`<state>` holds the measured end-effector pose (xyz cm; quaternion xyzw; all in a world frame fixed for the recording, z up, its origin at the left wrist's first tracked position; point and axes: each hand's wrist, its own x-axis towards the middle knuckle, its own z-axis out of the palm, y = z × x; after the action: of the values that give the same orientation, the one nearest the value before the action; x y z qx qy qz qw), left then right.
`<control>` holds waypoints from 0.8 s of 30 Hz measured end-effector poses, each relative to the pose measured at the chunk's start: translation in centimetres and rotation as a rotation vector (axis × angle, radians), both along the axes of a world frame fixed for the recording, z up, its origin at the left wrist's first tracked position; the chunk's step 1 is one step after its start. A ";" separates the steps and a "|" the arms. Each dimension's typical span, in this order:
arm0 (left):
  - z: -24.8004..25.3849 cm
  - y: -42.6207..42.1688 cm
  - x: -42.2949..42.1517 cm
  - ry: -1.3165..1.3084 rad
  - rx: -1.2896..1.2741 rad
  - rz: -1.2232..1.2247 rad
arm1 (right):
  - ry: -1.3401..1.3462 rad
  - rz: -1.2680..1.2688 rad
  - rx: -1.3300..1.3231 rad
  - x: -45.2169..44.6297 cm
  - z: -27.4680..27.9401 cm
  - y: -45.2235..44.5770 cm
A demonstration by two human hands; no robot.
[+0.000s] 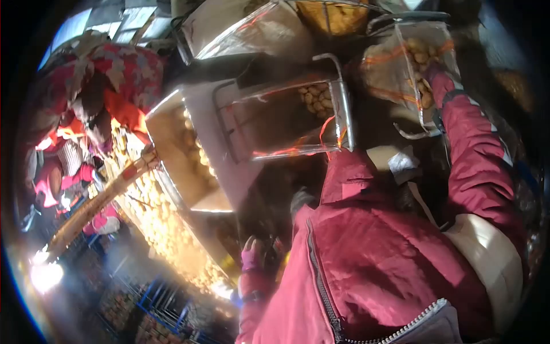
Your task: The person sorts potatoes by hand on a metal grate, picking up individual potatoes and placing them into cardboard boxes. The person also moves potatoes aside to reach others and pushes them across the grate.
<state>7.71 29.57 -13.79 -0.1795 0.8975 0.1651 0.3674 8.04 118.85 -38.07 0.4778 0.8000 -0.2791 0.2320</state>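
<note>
My right hand (435, 73) reaches into a clear bag (381, 69) with orange stripes, held open on a metal frame at the upper right. Its fingers are among the potatoes (421, 51) and cannot be made out. My left hand (251, 253), in a pink glove with bare fingertips, is low beside my red jacket; its fingers are apart and nothing shows in them. Between the two hands, a second bag on a metal frame (346, 109) holds some potatoes (318, 100) at its right end.
A brightly lit conveyor (166, 221) full of potatoes runs diagonally at the left, with a wooden beam (97, 203) over it. Beside it stands an open box (172, 137) with potatoes. Co-workers (103, 103) are at the far left. Blue crates (166, 304) lie below.
</note>
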 end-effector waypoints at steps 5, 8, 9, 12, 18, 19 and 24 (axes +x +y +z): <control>1.0 5.1 0.4 -0.035 0.110 0.393 | 0.005 0.079 0.004 -0.8 -0.7 0.3; 2.1 8.6 -0.7 0.001 0.192 0.454 | 0.036 0.096 0.010 -1.0 -0.2 0.0; 1.9 8.6 -0.9 -0.004 0.199 0.439 | 0.077 0.087 0.014 -1.5 0.9 0.0; -0.6 6.7 -1.2 0.004 0.276 0.407 | 0.315 0.003 0.003 -3.2 5.5 0.5; -4.2 6.6 -4.0 -0.015 0.331 0.197 | 1.257 -0.070 -0.250 -5.7 27.2 -8.6; -5.6 5.8 -4.3 -0.026 0.353 0.173 | 1.307 -0.103 -0.313 -6.2 30.9 -12.4; -2.7 8.5 -7.1 0.063 0.427 0.056 | 1.150 0.135 -0.302 -7.1 32.5 -18.3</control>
<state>0.64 38.12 -16.52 -0.1170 0.8479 0.3670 0.3643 0.97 100.56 -5.58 0.1599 0.7771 -0.5885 -0.1559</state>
